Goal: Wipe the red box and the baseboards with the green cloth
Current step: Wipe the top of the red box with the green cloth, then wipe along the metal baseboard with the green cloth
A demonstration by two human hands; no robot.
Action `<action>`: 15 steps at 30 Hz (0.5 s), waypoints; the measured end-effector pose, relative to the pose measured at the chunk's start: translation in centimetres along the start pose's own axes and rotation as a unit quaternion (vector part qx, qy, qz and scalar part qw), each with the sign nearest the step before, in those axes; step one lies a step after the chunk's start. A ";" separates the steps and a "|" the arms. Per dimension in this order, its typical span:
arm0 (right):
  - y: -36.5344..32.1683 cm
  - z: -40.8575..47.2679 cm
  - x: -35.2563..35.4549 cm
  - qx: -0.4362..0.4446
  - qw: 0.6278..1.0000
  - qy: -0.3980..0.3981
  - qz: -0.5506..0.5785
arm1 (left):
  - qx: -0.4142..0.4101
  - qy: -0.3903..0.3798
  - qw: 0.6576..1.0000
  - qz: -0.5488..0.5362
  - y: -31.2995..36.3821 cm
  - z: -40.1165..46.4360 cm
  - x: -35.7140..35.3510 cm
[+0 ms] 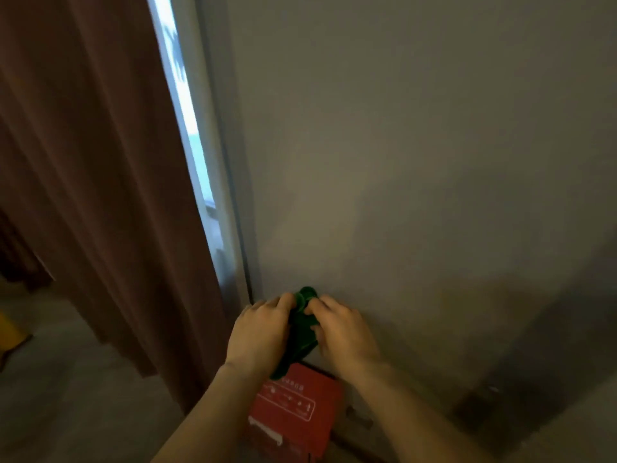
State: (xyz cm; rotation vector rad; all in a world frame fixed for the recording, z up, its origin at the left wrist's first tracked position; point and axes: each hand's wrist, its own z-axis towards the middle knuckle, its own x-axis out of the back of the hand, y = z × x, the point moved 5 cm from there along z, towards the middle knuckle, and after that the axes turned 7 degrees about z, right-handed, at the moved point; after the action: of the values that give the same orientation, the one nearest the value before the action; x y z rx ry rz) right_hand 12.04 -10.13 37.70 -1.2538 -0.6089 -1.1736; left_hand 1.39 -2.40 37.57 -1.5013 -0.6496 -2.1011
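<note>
A green cloth (pixel 299 332) hangs bunched between my two hands, in front of the wall. My left hand (pixel 258 332) grips its left side and my right hand (pixel 344 329) grips its right side, fingers closed on the fabric. Below them a red box (pixel 295 409) with white printed markings stands on the floor against the wall; the cloth's lower end hangs just above its top edge. A dark baseboard (pixel 359 444) runs along the foot of the wall to the right of the box, partly hidden by my right forearm.
A brown curtain (pixel 100 195) hangs at the left beside a bright strip of window (pixel 190 128). A plain grey wall (pixel 417 162) fills the right. Grey floor (pixel 66 379) lies at lower left, with a yellow object (pixel 8 332) at the far left edge.
</note>
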 end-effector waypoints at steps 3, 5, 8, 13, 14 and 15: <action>-3.3 -1.2 3.7 0.005 0.999 0.030 -0.010 | -0.009 0.034 0.999 0.010 0.5 -1.2 4.8; -5.3 -2.4 6.1 0.014 0.999 0.047 -0.015 | -0.019 0.056 0.998 0.006 1.2 -2.3 7.8; -7.6 -4.3 9.2 0.022 0.996 0.076 -0.029 | -0.030 0.071 0.997 0.005 2.4 -3.7 11.1; -9.2 -9.1 14.3 0.007 0.991 0.119 -0.058 | -0.077 0.080 0.994 -0.005 6.8 -5.6 15.3; -9.2 -10.2 15.3 0.002 0.990 0.126 -0.067 | -0.087 0.083 0.993 -0.007 8.0 -5.9 15.9; -9.0 -11.3 16.2 -0.003 0.988 0.132 -0.075 | -0.098 0.088 0.991 -0.007 9.2 -6.3 16.5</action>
State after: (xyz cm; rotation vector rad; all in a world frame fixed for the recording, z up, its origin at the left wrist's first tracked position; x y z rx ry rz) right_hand 6.81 -25.15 52.48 -1.0491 -0.5084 -1.4408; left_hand -2.15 -15.19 52.39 -1.3905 -0.4003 -2.3323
